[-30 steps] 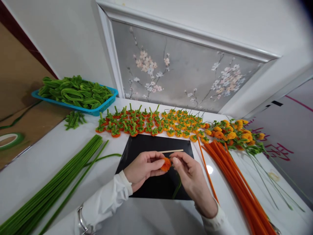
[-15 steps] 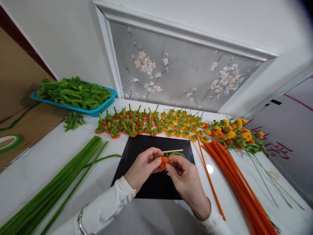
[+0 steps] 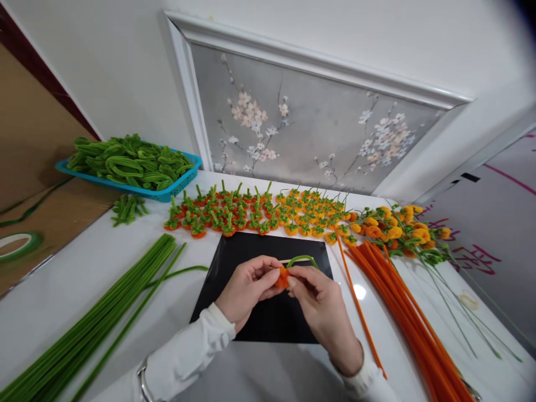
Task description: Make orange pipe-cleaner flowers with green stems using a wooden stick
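Between my two hands is a small orange pipe-cleaner flower point(image 3: 282, 277), held above a black mat point(image 3: 268, 321). My left hand point(image 3: 250, 286) pinches its left side with thumb and forefinger. My right hand point(image 3: 320, 304) grips its right side the same way. A curved green pipe cleaner point(image 3: 302, 258) shows just behind my right fingers; whether it joins the flower I cannot tell. Behind the fingers a thin pale stick point(image 3: 285, 261) lies partly hidden on the mat.
Rows of orange flowers point(image 3: 228, 226) and yellow flowers point(image 3: 305, 229) stand behind the mat. Green pipe cleaners point(image 3: 109, 312) lie left, orange ones point(image 3: 412, 318) right. A blue basket point(image 3: 167, 192) holds green loops. Stemmed flowers point(image 3: 393, 229) lie at right, green tape point(image 3: 31, 245) far left.
Both hands stay on the orange flower, which has turned slightly between the fingers. The pale stick is now more covered by my hands. The view has shifted a little.
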Demonstrator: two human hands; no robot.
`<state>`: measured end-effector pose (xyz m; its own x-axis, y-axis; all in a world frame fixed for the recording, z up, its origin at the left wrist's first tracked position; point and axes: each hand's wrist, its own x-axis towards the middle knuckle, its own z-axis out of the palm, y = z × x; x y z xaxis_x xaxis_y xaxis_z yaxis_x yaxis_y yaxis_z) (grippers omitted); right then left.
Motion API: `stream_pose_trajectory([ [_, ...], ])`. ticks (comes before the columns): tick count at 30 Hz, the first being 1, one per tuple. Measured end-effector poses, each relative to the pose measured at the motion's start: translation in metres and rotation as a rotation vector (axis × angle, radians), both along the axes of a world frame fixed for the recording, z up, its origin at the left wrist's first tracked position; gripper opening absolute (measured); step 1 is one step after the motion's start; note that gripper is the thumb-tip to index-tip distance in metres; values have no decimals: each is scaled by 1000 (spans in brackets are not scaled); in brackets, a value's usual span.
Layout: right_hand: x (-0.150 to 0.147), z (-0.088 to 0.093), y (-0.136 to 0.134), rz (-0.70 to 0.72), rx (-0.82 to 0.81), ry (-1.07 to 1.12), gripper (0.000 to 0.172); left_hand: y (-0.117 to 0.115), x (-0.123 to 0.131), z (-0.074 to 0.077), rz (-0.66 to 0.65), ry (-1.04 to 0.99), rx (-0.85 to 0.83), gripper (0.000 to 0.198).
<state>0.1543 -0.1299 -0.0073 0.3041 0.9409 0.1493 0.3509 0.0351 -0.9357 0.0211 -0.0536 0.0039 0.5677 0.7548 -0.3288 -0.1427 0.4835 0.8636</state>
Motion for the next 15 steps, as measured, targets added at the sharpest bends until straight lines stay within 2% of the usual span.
stream_pose_trajectory([
  [3, 11, 0, 1, -34, 24, 30, 23, 2, -1, 0, 14, -6, -24, 22],
  [6, 26, -2, 2, -100, 73, -109, 23, 1, -2, 0, -8, 7, -27, 22],
  [10, 40, -5, 2, -21, 123, -302, 26, 1, -3, 1, -65, 35, -8, 23],
  [15, 39, -3, 2, 59, 50, -265, 24, 8, -6, -3, -92, -56, -78, 21],
])
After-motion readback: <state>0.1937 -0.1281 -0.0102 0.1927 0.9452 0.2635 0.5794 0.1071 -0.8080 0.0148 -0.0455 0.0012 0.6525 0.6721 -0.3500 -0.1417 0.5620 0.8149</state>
